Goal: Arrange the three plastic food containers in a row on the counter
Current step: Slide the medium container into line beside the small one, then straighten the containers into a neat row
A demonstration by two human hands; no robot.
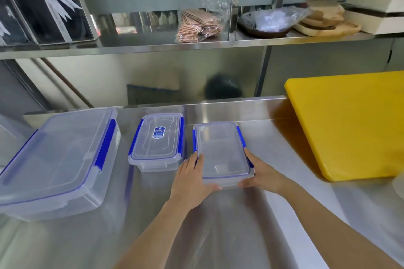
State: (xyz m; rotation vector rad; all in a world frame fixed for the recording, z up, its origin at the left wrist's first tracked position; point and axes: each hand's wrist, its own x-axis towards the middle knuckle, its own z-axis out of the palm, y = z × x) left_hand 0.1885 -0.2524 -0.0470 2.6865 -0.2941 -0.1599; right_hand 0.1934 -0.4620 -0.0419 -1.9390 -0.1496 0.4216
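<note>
Three clear plastic containers with blue clip lids sit on the steel counter (218,225). The large container (59,159) is at the left. A medium container (157,140) with a blue label on its lid stands in the middle. The small flat container (220,148) is at the right, close beside the medium one. My left hand (192,179) grips its near left corner and my right hand (262,172) grips its near right corner. Whether its base touches the counter I cannot tell.
A thick yellow cutting board (349,124) leans against the back wall at the right. A steel shelf (153,47) above holds a ribboned clear box (41,2), packaged wafers (199,25), a bowl with plastic (266,24) and wooden boards (325,19).
</note>
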